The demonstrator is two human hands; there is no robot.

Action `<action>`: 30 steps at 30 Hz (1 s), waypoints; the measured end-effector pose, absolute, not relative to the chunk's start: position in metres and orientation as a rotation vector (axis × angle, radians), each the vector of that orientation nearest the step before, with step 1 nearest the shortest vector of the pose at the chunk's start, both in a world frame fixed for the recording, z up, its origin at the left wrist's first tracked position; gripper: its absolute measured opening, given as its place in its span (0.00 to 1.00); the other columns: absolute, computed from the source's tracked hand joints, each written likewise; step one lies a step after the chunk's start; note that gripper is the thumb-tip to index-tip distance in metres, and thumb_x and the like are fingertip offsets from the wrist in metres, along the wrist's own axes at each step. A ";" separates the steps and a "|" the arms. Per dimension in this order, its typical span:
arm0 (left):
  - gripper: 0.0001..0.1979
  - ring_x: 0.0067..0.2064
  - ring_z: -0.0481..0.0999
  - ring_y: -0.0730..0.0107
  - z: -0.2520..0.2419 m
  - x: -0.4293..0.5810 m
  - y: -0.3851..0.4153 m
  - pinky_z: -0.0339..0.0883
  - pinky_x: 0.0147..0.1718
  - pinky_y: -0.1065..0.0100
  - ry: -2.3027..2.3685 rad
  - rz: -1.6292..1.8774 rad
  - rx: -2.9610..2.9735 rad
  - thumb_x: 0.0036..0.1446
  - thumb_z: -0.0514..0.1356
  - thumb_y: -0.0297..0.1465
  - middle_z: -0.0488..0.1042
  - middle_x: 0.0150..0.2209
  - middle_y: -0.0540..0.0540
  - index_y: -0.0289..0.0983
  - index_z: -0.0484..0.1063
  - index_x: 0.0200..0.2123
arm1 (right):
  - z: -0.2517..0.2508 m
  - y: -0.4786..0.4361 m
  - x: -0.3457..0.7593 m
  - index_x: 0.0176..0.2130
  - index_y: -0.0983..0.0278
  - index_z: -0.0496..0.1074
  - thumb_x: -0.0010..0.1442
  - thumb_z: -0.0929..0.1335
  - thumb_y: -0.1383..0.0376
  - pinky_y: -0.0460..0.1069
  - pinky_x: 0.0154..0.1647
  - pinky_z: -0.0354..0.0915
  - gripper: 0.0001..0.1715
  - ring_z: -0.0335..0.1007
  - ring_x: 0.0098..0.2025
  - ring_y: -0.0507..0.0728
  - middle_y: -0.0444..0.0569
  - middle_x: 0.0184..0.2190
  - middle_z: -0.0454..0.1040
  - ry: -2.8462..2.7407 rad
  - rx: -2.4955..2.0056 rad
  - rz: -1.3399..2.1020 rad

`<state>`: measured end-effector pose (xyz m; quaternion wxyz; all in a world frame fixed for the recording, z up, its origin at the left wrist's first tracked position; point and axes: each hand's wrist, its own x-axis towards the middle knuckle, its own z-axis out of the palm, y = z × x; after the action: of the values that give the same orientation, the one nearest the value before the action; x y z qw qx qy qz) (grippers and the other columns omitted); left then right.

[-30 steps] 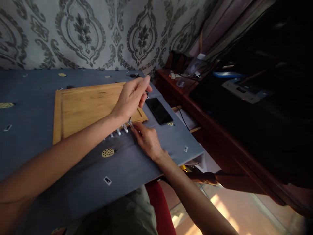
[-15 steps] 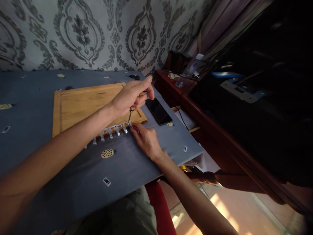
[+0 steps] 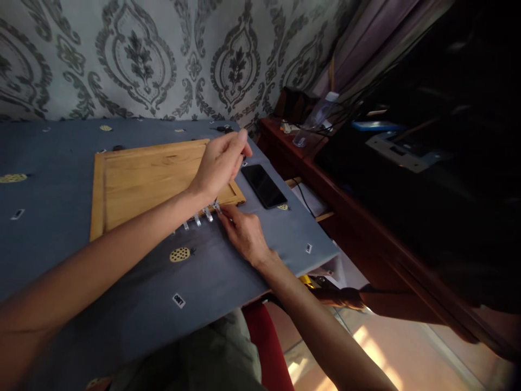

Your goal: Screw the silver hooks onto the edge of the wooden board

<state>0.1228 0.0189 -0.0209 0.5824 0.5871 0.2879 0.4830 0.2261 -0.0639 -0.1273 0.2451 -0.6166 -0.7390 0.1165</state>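
Observation:
My left hand (image 3: 222, 163) is closed above the right end of a wooden board (image 3: 146, 168). It grips a screwdriver whose handle is now hidden in the fingers; only a bit of the shaft shows below, over the board's near edge. A row of clear plastic hooks (image 3: 197, 220) runs along that edge, partly covered by my left forearm. My right hand (image 3: 244, 233) rests on the cloth at the strip's right end, thumb and fingertips pinching the last hook.
A black phone (image 3: 264, 185) lies right of the board on the blue-grey tablecloth (image 3: 228, 271). Small dark keys (image 3: 223, 129) sit behind the board. A dark wooden desk (image 3: 309, 149) with a clear bottle (image 3: 315, 119) adjoins on the right.
My left hand has rolled over at the wrist and lowered slightly, hiding the screwdriver that showed before. My right hand has stayed in place on the hook.

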 end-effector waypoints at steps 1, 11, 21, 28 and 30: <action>0.24 0.14 0.50 0.83 -0.019 0.121 0.020 0.44 0.16 0.76 0.625 1.033 1.396 0.75 0.51 0.35 0.51 0.12 0.58 0.37 0.67 0.23 | -0.127 -0.064 0.226 0.53 0.59 0.76 0.74 0.63 0.62 0.48 0.43 0.71 0.14 0.84 0.43 0.58 0.51 0.42 0.86 -2.018 -1.682 0.336; 0.24 0.14 0.51 0.84 -0.015 0.114 0.027 0.46 0.16 0.77 0.491 0.746 1.504 0.74 0.53 0.32 0.55 0.13 0.57 0.34 0.69 0.23 | -0.124 -0.065 0.226 0.52 0.59 0.75 0.74 0.63 0.62 0.48 0.43 0.70 0.15 0.83 0.44 0.59 0.52 0.42 0.85 -2.017 -1.682 0.408; 0.22 0.17 0.48 0.86 -0.017 0.122 0.019 0.41 0.17 0.79 0.682 1.033 1.344 0.76 0.51 0.33 0.50 0.17 0.58 0.35 0.66 0.26 | -0.125 -0.065 0.226 0.52 0.60 0.76 0.74 0.63 0.62 0.48 0.42 0.70 0.14 0.83 0.43 0.58 0.52 0.41 0.85 -2.010 -1.687 0.389; 0.24 0.16 0.44 0.84 -0.020 0.111 0.040 0.39 0.15 0.77 0.602 0.984 1.290 0.75 0.52 0.40 0.47 0.16 0.59 0.36 0.66 0.25 | -0.125 -0.065 0.226 0.53 0.59 0.75 0.73 0.63 0.64 0.49 0.43 0.72 0.14 0.84 0.45 0.59 0.52 0.43 0.85 -1.997 -1.676 0.416; 0.24 0.16 0.47 0.84 -0.020 0.110 0.037 0.42 0.16 0.78 0.598 1.004 1.303 0.74 0.53 0.40 0.49 0.17 0.59 0.36 0.67 0.26 | -0.125 -0.065 0.226 0.53 0.60 0.75 0.74 0.63 0.64 0.49 0.44 0.73 0.14 0.84 0.45 0.59 0.52 0.43 0.85 -1.997 -1.677 0.422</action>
<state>0.1096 0.0370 -0.0203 0.6409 0.5713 0.2625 0.4404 0.2265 -0.0653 -0.1249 0.2474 -0.6151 -0.7325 0.1546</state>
